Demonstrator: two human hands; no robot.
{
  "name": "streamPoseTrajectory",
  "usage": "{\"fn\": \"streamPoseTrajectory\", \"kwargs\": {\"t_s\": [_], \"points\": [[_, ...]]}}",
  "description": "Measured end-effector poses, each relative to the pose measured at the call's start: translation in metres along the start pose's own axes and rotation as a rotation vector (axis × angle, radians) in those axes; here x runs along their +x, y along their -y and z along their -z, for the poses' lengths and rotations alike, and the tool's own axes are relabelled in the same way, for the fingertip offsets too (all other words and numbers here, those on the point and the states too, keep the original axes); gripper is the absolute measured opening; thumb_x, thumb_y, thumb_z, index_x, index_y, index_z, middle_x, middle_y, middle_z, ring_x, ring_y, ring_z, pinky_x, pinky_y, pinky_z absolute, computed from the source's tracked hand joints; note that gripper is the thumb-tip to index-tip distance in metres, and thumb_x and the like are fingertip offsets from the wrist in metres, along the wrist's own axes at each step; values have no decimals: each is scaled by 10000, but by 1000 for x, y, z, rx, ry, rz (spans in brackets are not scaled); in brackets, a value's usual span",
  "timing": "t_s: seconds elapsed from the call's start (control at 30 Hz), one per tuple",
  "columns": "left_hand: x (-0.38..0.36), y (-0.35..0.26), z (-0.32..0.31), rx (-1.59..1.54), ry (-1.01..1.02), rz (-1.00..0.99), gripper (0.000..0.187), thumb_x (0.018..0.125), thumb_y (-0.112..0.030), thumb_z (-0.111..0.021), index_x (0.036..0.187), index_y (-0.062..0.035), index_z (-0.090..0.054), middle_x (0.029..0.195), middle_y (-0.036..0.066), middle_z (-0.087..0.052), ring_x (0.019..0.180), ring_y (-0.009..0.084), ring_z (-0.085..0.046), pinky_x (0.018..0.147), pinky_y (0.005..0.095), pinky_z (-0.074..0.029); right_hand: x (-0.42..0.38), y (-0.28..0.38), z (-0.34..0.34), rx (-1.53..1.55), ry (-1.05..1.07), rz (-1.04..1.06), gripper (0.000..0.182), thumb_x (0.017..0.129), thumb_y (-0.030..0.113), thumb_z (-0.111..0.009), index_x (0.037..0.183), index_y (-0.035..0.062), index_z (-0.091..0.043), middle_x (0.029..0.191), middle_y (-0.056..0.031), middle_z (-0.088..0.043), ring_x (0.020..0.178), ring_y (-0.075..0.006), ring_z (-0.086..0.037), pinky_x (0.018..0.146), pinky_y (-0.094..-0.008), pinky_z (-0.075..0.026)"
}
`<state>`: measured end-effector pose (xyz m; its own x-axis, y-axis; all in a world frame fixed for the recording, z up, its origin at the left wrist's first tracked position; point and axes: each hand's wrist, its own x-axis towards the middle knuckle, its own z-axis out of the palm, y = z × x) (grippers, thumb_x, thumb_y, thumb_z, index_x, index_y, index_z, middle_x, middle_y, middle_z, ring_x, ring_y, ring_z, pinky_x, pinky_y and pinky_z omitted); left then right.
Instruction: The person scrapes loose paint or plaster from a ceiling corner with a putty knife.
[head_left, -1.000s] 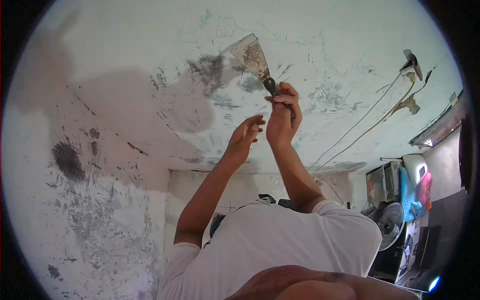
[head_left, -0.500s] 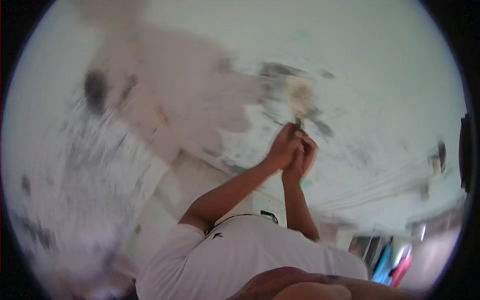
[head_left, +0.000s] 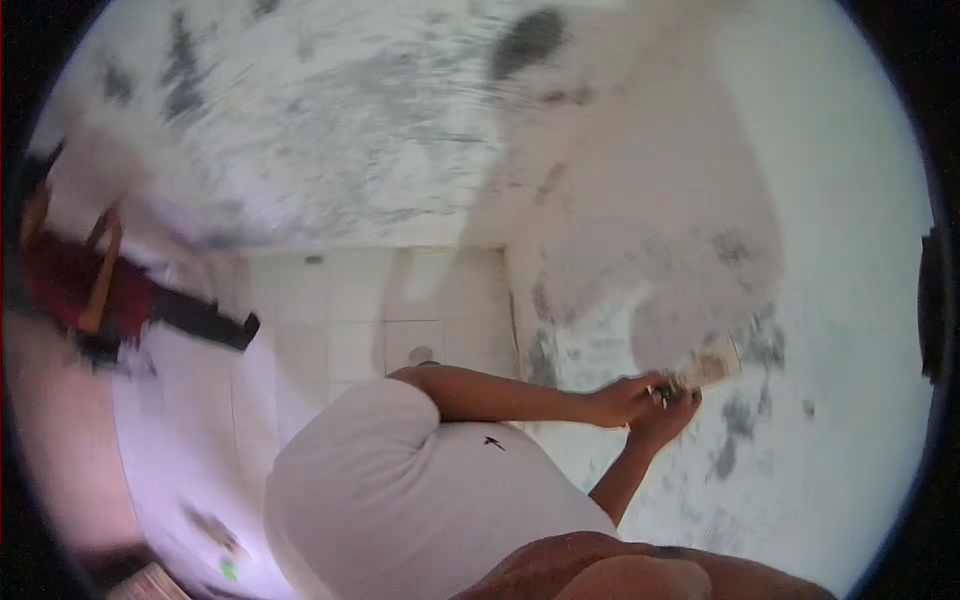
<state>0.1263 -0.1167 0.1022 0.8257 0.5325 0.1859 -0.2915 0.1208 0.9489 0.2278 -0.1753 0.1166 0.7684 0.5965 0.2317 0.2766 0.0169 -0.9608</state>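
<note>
My two hands meet at the right of the view, in front of the stained wall [head_left: 810, 290]. My left hand [head_left: 622, 402] is closed, its fingertips pinched on something small and dark with a shiny bit. Right below it, my right hand [head_left: 660, 422] is closed at the same spot, fingers curled up against the left ones. What they grip is mostly hidden, and I cannot tell its kind. Just beyond the fingertips shows a pale tan, squarish piece [head_left: 714, 364] with a browner middle and a sharp corner. Dark grey patches [head_left: 736, 430] mark the wall around it.
At the far left is another person [head_left: 105, 290] in a dark red top and dark trousers, arms bent. Pale floor tiles [head_left: 285, 320] lie between us. A small green thing [head_left: 229, 570] is at the lower left. A smeared wall [head_left: 350, 130] runs across the top.
My view has swung round to the left, so my hands appear farther right and lower. The other person has come into view. My hands are still together by the tan piece.
</note>
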Motion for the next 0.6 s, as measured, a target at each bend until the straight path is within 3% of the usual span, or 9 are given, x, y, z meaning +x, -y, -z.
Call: {"fn": "streamPoseTrajectory", "kwargs": {"t_s": [0.03,0.07,0.13,0.17,0.23,0.27,0.43,0.47,0.6], "points": [[-6,-8,7,-79,44,120,305,1019,-217,-445,1272,-46,-426,839,66,-598,679,121,-579,606,291,-494,4,0,-5,-222,86,87,260,840,21,-543,1098,0,-572,1054,-100,-569,905,-204,-622,765,-320,-534],[14,65,-5,-264,47,-85,317,1010,-236,-459,1259,-44,-428,842,57,-595,668,103,-551,561,265,-456,3,-2,-8,-303,110,123,203,791,-2,-546,983,-13,-611,963,-89,-611,887,-198,-632,766,-316,-527],[3,24,12,-180,151,10,242,999,-226,-475,1155,-40,-474,800,10,-555,648,88,-515,525,251,-411,0,1,-15,-25,114,51,98,841,60,-536,863,-20,-589,868,-92,-642,776,-186,-630,749,-314,-515],[7,23,13,-167,146,85,241,1011,-289,-458,1043,-56,-507,741,-1,-536,593,82,-494,500,248,-394,-1,-9,-15,285,63,-48,132,922,96,-512,919,-24,-568,874,-97,-640,783,-176,-627,744,-311,-516],[9,8,11,-129,217,231,326,1024,-372,-440,921,-79,-540,670,-14,-516,522,72,-461,464,242,-369,-1,-4,-11,347,-57,182,159,977,111,-474,1085,-7,-474,856,-119,-629,779,-187,-615,714,-332,-512],[15,1,-2,-86,268,290,339,1023,-390,-438,910,-88,-541,658,-14,-515,505,68,-450,452,239,-361,1,0,7,347,-132,182,300,988,119,-450,1242,23,-323,854,-111,-630,766,-180,-621,710,-327,-513],[33,-11,-87,-202,519,308,306,1022,-371,-443,961,-85,-533,654,0,-526,494,69,-447,436,227,-339,-7,52,100,367,-298,291,266,995,64,-397,1227,38,-269,862,-127,-600,718,-169,-619,588,-299,-528],[44,-17,-31,-301,540,290,296,1023,-363,-442,994,-81,-529,651,4,-526,489,70,-443,435,226,-335,10,56,43,337,-322,297,264,997,70,-396,1224,44,-263,885,-134,-598,703,-165,-621,542,-282,-521],[60,-28,-52,-278,571,167,299,1026,-337,-435,1157,-82,-520,632,-26,-454,469,45,-346,425,207,-305,27,82,57,331,-427,322,270,998,82,-403,1216,48,-247,922,-144,-591,643,-160,-624,454,-262,-507]]}}
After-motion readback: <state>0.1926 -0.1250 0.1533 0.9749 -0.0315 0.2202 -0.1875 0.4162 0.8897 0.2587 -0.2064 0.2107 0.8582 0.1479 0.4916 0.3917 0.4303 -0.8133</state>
